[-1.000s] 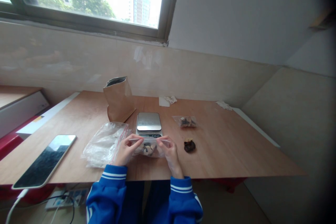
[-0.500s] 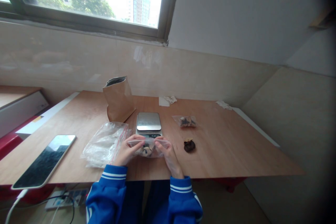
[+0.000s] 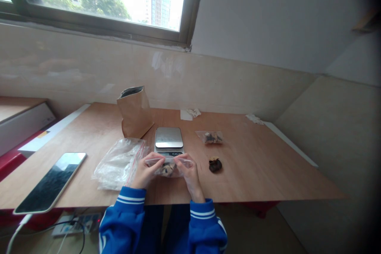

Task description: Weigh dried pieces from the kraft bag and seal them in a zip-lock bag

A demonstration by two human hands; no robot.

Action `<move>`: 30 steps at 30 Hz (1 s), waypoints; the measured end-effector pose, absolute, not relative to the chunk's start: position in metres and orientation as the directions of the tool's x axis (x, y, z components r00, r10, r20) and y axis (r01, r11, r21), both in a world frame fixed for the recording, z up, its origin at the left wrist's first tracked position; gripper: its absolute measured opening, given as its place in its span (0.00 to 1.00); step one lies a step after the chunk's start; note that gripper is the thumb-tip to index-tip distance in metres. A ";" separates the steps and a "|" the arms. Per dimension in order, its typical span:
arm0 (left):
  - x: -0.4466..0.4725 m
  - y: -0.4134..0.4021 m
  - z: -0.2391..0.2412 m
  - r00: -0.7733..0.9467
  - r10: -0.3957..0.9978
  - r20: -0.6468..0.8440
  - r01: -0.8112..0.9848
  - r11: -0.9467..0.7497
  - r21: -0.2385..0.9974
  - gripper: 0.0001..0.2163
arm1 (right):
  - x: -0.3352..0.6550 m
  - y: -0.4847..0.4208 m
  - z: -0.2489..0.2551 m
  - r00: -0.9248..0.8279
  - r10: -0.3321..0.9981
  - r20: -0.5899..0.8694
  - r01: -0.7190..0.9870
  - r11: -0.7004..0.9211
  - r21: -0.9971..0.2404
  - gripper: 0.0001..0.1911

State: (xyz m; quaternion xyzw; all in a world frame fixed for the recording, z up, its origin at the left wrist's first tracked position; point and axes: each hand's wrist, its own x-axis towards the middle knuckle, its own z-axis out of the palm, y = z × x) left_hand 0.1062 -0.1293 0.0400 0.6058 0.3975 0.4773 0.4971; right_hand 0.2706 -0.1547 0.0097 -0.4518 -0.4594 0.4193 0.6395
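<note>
A clear plastic zip bag (image 3: 175,174) with pale and dark dried pieces inside is held near the table's front edge. My left hand (image 3: 146,170) pinches the bag's top edge at its left part. Close beside it, my right hand (image 3: 188,170) pinches the same edge, thumb and fingers pressed together. Just beyond the bag is a digital scale (image 3: 169,137) with a bare metal plate; my fingers partly cover its display. A pile of clear zip bags (image 3: 117,166) lies to the left of my left hand. Right of my right hand sits a dark, wrinkled dried lump (image 3: 214,165).
A brown paper pouch (image 3: 135,113) stands open behind the bag pile. Another filled zip bag (image 3: 213,138) lies right of the scale. At the left edge a phone (image 3: 50,184) is plugged into a white cable. Crumpled tissue (image 3: 194,113) lies by the wall.
My right hand has shifted slightly left along the bag's top edge, closer to my left hand. The pieces in the bag have settled a little. Everything else stays put.
</note>
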 end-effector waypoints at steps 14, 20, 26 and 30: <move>0.102 -0.129 0.037 0.341 0.936 0.085 -0.021 -0.083 0.996 0.12 | 0.277 -0.160 0.015 0.065 0.975 0.211 -0.128 0.218 -0.967 0.11; 0.109 -0.133 0.042 0.285 0.950 0.130 -0.006 -0.134 0.991 0.11 | 0.272 -0.157 0.013 0.093 0.968 0.235 -0.098 0.244 -0.965 0.12; 0.114 -0.134 0.041 0.224 0.958 0.176 -0.010 -0.178 0.984 0.11 | 0.267 -0.153 0.010 0.191 0.943 0.272 -0.079 0.291 -0.954 0.09; 0.115 -0.133 0.038 0.197 0.961 0.193 -0.009 -0.195 0.981 0.11 | 0.265 -0.154 0.014 0.223 0.919 0.326 -0.033 0.341 -0.940 0.05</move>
